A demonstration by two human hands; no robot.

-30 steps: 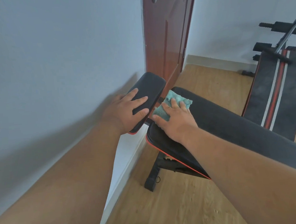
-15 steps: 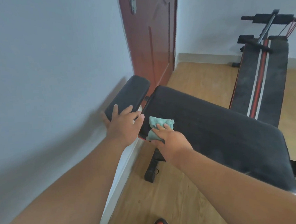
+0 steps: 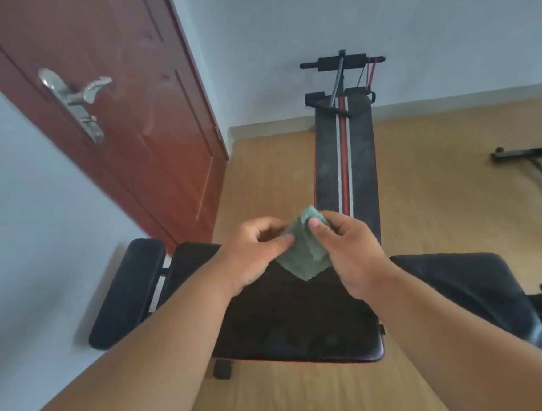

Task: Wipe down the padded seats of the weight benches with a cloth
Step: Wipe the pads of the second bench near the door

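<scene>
Both hands raised above the near bench seat [image 3: 291, 326], cloth [image 3: 305, 251] held between them, clear of the padding. Left hand [image 3: 254, 254]: thumb and curled fingers [image 3: 282, 241] pinch the cloth's left edge. Right hand [image 3: 349, 248]: thumb on top of the cloth, other fingers curled behind it, gripping the right side. Cloth green, bunched, one corner hanging down. Small black pad [image 3: 131, 292] lies left of the seat, near the wall. Second bench [image 3: 345, 161], striped red and white, stands farther off on the wood floor [image 3: 437, 177]. Red door [image 3: 135, 118] at left.
</scene>
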